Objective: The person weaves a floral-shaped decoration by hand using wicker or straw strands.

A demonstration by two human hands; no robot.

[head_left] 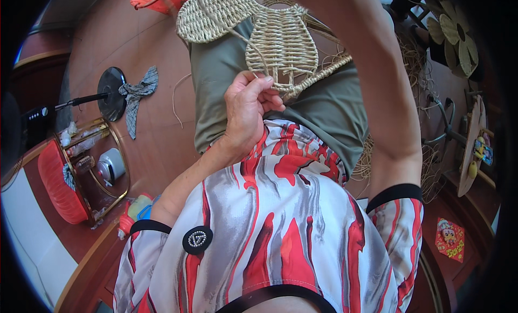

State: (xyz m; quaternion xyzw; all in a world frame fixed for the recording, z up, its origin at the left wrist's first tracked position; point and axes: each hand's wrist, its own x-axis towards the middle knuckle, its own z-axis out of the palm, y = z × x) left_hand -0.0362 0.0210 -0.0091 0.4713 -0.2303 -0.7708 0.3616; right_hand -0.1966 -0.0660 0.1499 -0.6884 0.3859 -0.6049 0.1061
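Observation:
A half-woven piece of pale straw wickerwork (280, 43) rests on my lap over olive-green trousers. It has a rounded lobe (208, 16) at the upper left and loose strands at its lower edge. My left hand (248, 110) pinches the lower edge of the weave, fingers closed on a strand. My right forearm (377, 81) reaches up past the top of the picture, so my right hand is hidden from view.
Loose straw (413, 65) lies on the brown floor at the right. A black fan base (110, 92) with a grey cloth stands at the left, beside a gold-framed glass shelf (94, 167) and a red cushion (56, 183). A woven flower (456, 35) hangs upper right.

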